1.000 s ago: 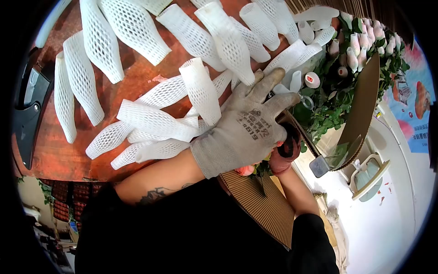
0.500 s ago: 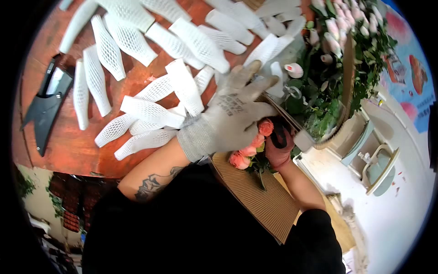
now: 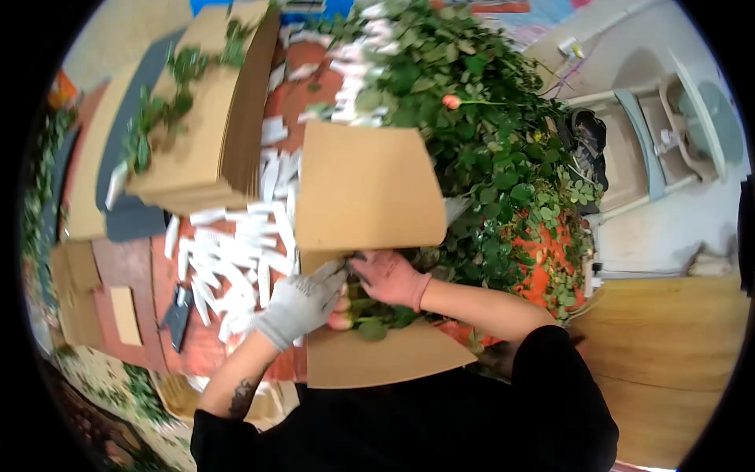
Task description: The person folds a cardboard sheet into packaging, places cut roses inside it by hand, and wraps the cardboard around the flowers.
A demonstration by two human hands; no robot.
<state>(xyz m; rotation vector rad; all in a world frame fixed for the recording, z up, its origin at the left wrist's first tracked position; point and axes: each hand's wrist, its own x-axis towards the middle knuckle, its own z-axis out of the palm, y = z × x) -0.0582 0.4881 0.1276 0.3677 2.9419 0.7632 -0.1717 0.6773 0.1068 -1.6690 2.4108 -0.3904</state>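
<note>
My left hand [image 3: 303, 305], in a grey glove, reaches over pink roses [image 3: 340, 318] with its fingers stretched forward, close to the tips of my right hand. My right hand [image 3: 393, 280], in a reddish glove, has its fingers bent in beside the left fingertips; what lies under them is hidden. Both hands are between two flaps of a brown cardboard sheet. The upper cardboard flap [image 3: 370, 189] stands beyond the fingers and the lower cardboard flap [image 3: 385, 358] lies nearest my body. Some rose stems and a leaf [image 3: 373, 330] show over the lower flap.
White foam net sleeves [image 3: 236, 259] are spread on the reddish table, with a black tool [image 3: 178, 316] at their left. A tall cardboard stack [image 3: 197, 110] stands at the back left. Leafy rose stems [image 3: 487, 149] pile up on the right, with one loose rose [image 3: 451, 102] on top.
The view has turned and shows more of the table. My left hand was spread wide above the sleeves; its fingers are now closer together beside my right hand, amid the cardboard and roses.
</note>
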